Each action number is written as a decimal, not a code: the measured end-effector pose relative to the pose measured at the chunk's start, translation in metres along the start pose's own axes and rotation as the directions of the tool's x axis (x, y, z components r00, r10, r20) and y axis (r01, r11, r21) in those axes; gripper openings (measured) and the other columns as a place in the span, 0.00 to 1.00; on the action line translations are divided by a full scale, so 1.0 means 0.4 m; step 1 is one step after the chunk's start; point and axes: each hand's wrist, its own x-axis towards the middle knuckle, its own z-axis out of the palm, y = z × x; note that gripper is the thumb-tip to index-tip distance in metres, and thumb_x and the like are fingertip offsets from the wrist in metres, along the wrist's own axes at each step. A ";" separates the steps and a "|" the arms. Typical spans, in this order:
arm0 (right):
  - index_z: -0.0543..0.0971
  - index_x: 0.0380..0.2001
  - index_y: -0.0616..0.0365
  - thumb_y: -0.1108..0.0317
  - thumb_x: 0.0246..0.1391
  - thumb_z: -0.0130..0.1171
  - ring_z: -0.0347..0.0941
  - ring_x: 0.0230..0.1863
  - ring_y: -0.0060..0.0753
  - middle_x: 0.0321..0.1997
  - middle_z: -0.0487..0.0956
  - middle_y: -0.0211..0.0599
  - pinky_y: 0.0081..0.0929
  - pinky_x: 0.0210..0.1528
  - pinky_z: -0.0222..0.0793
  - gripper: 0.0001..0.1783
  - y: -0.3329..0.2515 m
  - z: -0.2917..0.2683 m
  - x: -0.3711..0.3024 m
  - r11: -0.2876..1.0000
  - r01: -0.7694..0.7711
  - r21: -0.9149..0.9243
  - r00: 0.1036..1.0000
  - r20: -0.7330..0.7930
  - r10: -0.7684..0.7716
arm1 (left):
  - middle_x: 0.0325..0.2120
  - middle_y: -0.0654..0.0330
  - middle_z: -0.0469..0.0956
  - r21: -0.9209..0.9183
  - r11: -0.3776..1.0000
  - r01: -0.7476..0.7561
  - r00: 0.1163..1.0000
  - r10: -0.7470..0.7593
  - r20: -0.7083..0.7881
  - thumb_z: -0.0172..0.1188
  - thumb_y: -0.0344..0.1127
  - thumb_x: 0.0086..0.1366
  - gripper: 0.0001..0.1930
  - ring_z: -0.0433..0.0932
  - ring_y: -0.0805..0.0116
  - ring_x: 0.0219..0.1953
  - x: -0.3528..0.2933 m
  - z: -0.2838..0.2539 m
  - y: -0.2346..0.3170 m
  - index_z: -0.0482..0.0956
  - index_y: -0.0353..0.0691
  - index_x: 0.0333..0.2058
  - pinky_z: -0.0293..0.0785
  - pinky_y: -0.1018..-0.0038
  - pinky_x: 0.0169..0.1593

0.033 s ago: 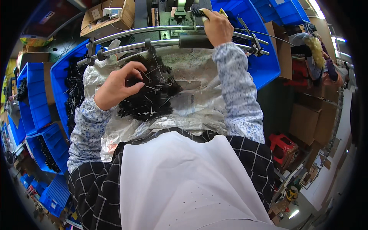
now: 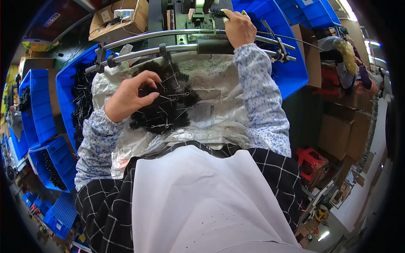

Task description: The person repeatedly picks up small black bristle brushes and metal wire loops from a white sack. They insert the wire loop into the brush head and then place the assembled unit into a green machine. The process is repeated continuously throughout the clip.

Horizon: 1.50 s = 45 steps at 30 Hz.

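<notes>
A black bristle brush is pinched in the right hand, just beside the machine. The left hand is held with thumb and fingers curved, narrowly parted, over black wire brushes piled on a pale sheet; whether any are touched cannot be told.
</notes>
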 end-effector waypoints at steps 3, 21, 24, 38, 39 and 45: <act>0.78 0.40 0.44 0.65 0.48 0.54 0.75 0.35 0.40 0.32 0.79 0.32 0.34 0.48 0.69 0.13 0.020 0.026 0.018 0.990 0.029 -0.140 1.000 0.002 -0.028 | 0.30 0.64 0.74 0.057 0.998 0.018 0.999 -0.020 0.035 0.60 0.27 0.53 0.14 0.71 0.77 0.34 0.001 -0.005 0.012 0.71 0.38 0.39 0.66 0.83 0.34; 0.79 0.39 0.43 0.66 0.47 0.54 0.75 0.34 0.39 0.31 0.79 0.33 0.35 0.45 0.69 0.13 0.024 0.055 0.034 0.992 0.070 -0.101 0.997 -0.029 -0.073 | 0.28 0.68 0.72 0.055 0.997 -0.058 0.998 0.059 -0.002 0.60 0.28 0.53 0.11 0.64 0.83 0.25 -0.003 0.000 -0.003 0.71 0.37 0.36 0.61 0.85 0.26; 0.79 0.39 0.43 0.66 0.47 0.54 0.73 0.34 0.39 0.31 0.79 0.33 0.35 0.42 0.69 0.14 0.022 0.055 0.034 0.995 0.065 -0.070 0.997 -0.024 -0.067 | 0.28 0.68 0.72 0.046 0.997 -0.056 0.998 0.056 -0.004 0.60 0.28 0.53 0.11 0.64 0.83 0.25 -0.004 -0.001 0.001 0.71 0.37 0.36 0.61 0.85 0.26; 0.75 0.45 0.51 0.58 0.45 0.57 0.69 0.42 0.40 0.37 0.75 0.35 0.41 0.43 0.62 0.21 0.074 0.073 0.022 0.998 -0.026 -0.049 0.999 0.032 0.028 | 0.30 0.65 0.74 0.058 0.996 -0.069 0.998 0.068 0.009 0.60 0.29 0.52 0.11 0.68 0.79 0.28 -0.004 -0.010 0.004 0.72 0.37 0.35 0.63 0.83 0.29; 0.76 0.44 0.52 0.58 0.45 0.57 0.69 0.42 0.40 0.37 0.75 0.36 0.41 0.44 0.62 0.21 0.078 0.078 0.019 0.998 -0.061 0.003 0.997 0.058 0.061 | 0.30 0.65 0.74 0.060 0.995 -0.078 0.997 0.078 0.003 0.60 0.29 0.52 0.11 0.68 0.78 0.29 -0.004 -0.010 0.003 0.72 0.37 0.35 0.63 0.83 0.30; 0.78 0.39 0.54 0.60 0.43 0.57 0.72 0.43 0.42 0.34 0.78 0.39 0.42 0.42 0.64 0.19 0.018 0.092 0.024 0.994 -0.068 0.084 0.998 0.014 0.067 | 0.30 0.64 0.74 0.068 0.996 -0.066 0.998 0.065 0.020 0.60 0.29 0.52 0.12 0.70 0.77 0.29 0.003 -0.016 0.009 0.71 0.37 0.36 0.65 0.82 0.31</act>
